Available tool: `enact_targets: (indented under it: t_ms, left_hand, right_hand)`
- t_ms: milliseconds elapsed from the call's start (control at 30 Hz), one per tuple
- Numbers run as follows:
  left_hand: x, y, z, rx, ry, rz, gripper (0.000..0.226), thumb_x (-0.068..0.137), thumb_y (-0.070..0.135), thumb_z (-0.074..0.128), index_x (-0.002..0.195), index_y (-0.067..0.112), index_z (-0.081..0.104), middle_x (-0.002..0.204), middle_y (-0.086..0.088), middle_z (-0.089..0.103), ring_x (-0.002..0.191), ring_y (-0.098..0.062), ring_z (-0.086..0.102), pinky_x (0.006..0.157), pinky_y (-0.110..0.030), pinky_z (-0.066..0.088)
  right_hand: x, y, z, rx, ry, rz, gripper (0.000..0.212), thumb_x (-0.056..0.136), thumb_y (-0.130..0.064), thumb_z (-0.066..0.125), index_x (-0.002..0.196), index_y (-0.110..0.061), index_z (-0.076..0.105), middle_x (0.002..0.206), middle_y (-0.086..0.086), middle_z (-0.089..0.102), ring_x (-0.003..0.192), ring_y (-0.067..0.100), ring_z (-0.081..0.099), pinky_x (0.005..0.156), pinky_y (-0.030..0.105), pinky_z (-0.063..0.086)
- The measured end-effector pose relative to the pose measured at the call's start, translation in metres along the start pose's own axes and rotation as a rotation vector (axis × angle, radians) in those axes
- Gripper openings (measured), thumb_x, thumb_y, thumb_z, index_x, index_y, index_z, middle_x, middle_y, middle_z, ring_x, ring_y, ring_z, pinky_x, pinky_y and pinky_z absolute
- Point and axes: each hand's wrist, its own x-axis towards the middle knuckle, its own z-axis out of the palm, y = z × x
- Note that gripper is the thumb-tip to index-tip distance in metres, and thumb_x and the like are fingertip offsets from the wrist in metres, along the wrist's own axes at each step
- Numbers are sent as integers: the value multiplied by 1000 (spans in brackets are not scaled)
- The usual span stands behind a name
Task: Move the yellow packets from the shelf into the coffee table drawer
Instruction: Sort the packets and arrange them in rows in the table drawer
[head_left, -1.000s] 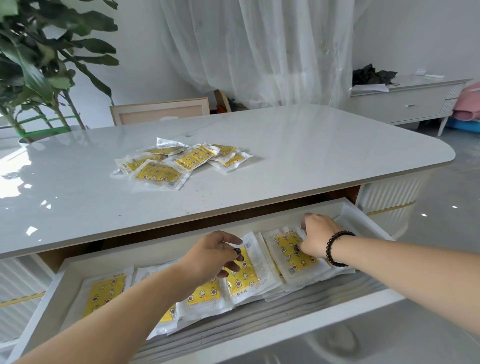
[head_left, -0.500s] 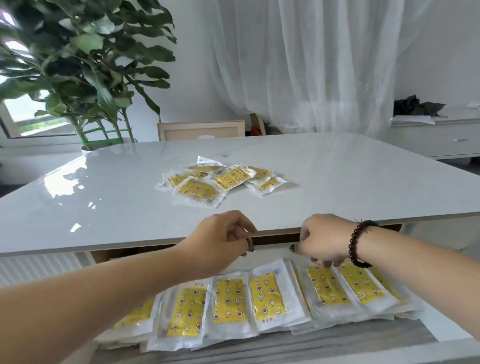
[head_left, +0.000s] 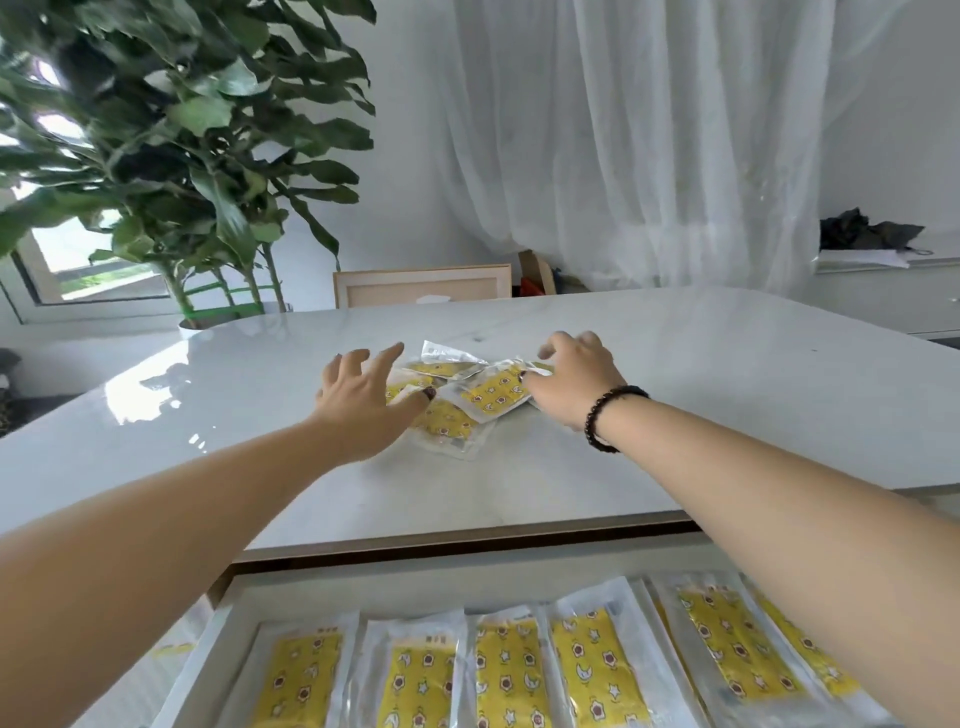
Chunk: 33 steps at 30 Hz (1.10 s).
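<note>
A loose pile of yellow packets in clear wrappers lies in the middle of the white coffee table top. My left hand hovers over the pile's left side with fingers spread and nothing in it. My right hand, with a dark bead bracelet on the wrist, rests on the pile's right side, fingers curled over a packet; a firm grip cannot be made out. Below the table edge the open drawer holds a row of several yellow packets lying side by side.
A large leafy plant stands behind the table's far left corner. A framed board leans behind the far edge, in front of white curtains. A white sideboard with dark cloth on it stands at the right.
Both hands left the drawer and reached up and forward to the pile on the table top. The left hand's fingers have spread apart. The camera tilted upward.
</note>
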Motion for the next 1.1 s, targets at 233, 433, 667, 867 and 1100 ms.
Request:
enact_targets:
  t_ms: [233,433,667,867,1100]
  left_hand:
    - [56,5,15,171,-257,18,64,93,64,35,150,44,14,163,2,3,148,-31,-7,116,-54,3]
    - [59,2,25,133,-338,-47,81,67,86,30,142,59,17,156,7,29,139,-33,28,112,-51,25]
    - [12,16,20,277,-339,11,66,87,74,24,147,51,10,158,5,22,139,-41,22,111,-58,18]
    - [-25,25,13,304,-377,-28,79,78,81,16,149,49,1,158,9,19,140,-43,19,108,-66,18]
    - [-56,41,0,348,-239,-41,67,92,64,17,151,40,-3,157,3,26,145,-37,17,111,-62,15]
  right_hand:
    - [61,-5,35,-176,-361,26,68,89,-62,41,149,-37,21,159,4,14,145,29,16,116,40,21]
    - [46,4,37,-220,-344,-16,65,87,-59,44,147,-44,23,156,2,23,141,29,26,110,36,29]
    - [2,1,24,-276,-391,45,68,88,-61,37,150,-43,14,158,1,17,143,30,14,115,47,22]
    - [-51,0,7,-394,-375,65,66,89,-62,26,150,-42,8,157,-2,18,140,30,17,109,55,27]
    - [-79,-9,-4,-423,-274,75,55,90,-58,39,137,-30,40,138,4,40,129,27,35,105,54,29]
